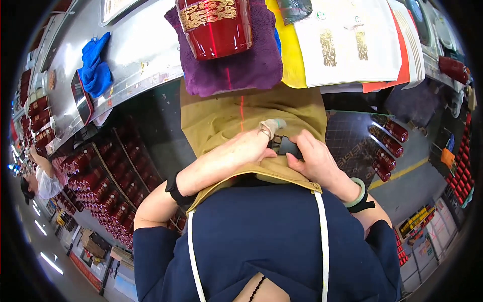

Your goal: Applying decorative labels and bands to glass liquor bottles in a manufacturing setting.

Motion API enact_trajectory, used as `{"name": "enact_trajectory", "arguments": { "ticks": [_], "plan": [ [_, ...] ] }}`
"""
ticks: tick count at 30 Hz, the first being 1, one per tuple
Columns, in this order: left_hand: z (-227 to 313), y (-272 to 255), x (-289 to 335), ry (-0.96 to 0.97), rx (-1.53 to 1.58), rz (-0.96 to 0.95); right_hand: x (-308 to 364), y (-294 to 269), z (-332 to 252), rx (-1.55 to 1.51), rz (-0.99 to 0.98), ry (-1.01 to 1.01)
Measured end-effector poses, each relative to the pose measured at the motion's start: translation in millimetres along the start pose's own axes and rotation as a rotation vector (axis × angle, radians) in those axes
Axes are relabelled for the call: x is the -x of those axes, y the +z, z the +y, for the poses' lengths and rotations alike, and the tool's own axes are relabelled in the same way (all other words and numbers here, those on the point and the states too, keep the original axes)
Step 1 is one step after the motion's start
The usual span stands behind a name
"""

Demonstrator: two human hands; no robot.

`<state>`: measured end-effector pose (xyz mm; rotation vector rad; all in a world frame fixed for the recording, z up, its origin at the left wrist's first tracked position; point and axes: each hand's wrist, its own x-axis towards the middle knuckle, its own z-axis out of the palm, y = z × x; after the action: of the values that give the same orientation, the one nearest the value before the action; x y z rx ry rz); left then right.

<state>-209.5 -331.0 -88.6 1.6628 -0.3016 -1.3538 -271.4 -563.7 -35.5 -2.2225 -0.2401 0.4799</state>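
Note:
Both hands meet at my waist, in front of a tan apron [216,113]. Between them is a small black buckle-like piece [289,146]. My right hand [317,155] pinches it between thumb and fingers. Closed around its other side is my left hand [259,143], with a whitish wrap [273,124] on a finger. Part of the black piece is hidden by the fingers. Beyond the hands, a glossy dark red vessel [219,38] with a gold pattern lies on a folded purple towel [231,70] at the table edge.
The metal table [146,48] carries a blue cloth [94,68] at left. White sheets with gold decals [347,50] lie at right on yellow and red sheets. Stacked red vessels [100,186] stand at left, more red vessels [387,138] at right. Another person [45,178] is far left.

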Motion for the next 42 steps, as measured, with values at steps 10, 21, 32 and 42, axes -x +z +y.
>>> {"name": "enact_trajectory", "arguments": {
  "ticks": [10,21,32,42],
  "plan": [
    [8.4,-1.2,6.3,0.211,0.272,0.041,-0.3,-4.5,-0.6,-0.109,0.072,0.014],
    [-19.8,13.3,-21.6,0.223,-0.110,0.014,0.2,-22.0,-6.0,-0.047,-0.201,0.021],
    [17.4,9.3,-9.6,0.280,0.104,0.044,-18.1,-19.1,-9.9,-0.178,-0.181,-0.020],
    [-21.6,-44.2,65.3,0.218,-0.323,1.096,-35.7,-51.4,-20.3,0.065,-0.027,-0.046]
  ]
}}
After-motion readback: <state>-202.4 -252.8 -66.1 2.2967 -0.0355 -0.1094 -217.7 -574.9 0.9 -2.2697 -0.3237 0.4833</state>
